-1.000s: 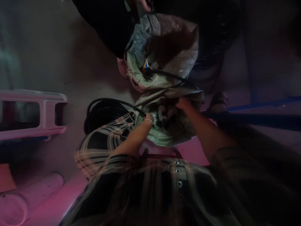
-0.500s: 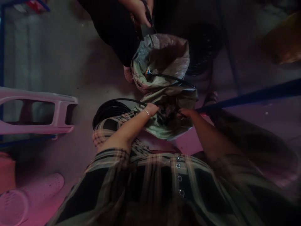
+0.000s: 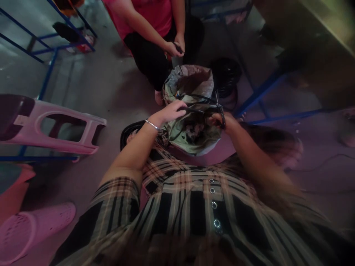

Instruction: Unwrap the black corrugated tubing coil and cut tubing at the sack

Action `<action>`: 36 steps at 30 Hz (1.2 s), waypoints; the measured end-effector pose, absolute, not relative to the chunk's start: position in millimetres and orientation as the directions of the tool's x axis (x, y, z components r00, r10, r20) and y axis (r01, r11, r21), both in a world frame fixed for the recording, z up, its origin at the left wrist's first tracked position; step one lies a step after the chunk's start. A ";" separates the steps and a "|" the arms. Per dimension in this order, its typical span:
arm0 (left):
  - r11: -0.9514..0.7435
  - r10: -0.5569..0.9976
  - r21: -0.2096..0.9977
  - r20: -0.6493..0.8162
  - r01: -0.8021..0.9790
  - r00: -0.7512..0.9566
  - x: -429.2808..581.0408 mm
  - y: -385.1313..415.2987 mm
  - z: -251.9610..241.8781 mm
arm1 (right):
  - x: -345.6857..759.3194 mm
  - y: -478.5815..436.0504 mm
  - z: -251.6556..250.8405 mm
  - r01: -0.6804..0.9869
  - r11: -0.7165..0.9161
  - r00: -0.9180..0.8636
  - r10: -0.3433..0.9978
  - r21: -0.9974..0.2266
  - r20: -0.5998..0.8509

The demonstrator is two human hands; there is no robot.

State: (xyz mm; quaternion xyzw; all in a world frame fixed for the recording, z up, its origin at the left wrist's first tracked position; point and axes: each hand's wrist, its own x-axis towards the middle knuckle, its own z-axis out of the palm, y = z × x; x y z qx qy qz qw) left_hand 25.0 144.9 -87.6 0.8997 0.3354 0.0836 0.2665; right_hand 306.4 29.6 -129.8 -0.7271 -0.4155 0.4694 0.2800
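Observation:
My left hand (image 3: 175, 111) is closed around a black cable (image 3: 194, 109) whose end looks ribbed. The cable end points right, over an open pale green sack (image 3: 179, 138). Small dark and greyish scraps (image 3: 194, 132) lie inside that sack. My right hand (image 3: 217, 120), at the sack's right rim, grips what look like black-handled scissors (image 3: 221, 109), the thin blades pointing up and away. Its fingertips are partly in shadow. Black cable coils (image 3: 130, 130) lie by my left knee.
A second open sack (image 3: 191, 70) stands beyond, a black cable across its mouth. A co-worker in a pink top (image 3: 155, 16) sits behind it, hands (image 3: 176, 48) on a small dark thing. More black coils (image 3: 227, 72) lie right. A plastic stool (image 3: 94, 123) and pink basket (image 3: 36, 229) are left.
The view has tilted up, showing more of the co-worker. My left hand has risen out of the sack's mouth with the cable end. The scissors in my right hand now point upward.

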 end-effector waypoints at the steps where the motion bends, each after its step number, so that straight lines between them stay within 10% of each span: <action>1: -0.672 0.643 0.496 0.022 0.550 0.766 20.2 143.4 -81.8 | 299.3 17.6 -119.7 0.206 -0.505 0.244 0.856 -0.838 -0.455; 5: -0.732 0.670 0.270 0.125 0.625 0.732 -7.0 141.4 -51.9 | 275.0 -29.1 -102.8 -0.211 -0.532 0.256 0.780 -0.820 -0.571; 11: -0.656 0.755 0.058 0.083 0.753 0.651 -50.7 122.6 -18.7 | 260.2 -53.5 -117.6 -0.314 -0.571 0.247 0.722 -0.759 -0.646; 21: -0.387 0.852 0.435 -0.169 0.813 0.496 35.6 67.2 -117.4 | 229.2 -54.4 -155.0 -0.280 -0.722 0.012 0.656 -0.632 -0.755; 36: -0.198 0.917 0.631 -0.151 0.750 0.369 39.1 44.8 -171.5 | 227.7 -66.7 -165.9 -0.209 -0.737 -0.151 0.674 -0.643 -0.723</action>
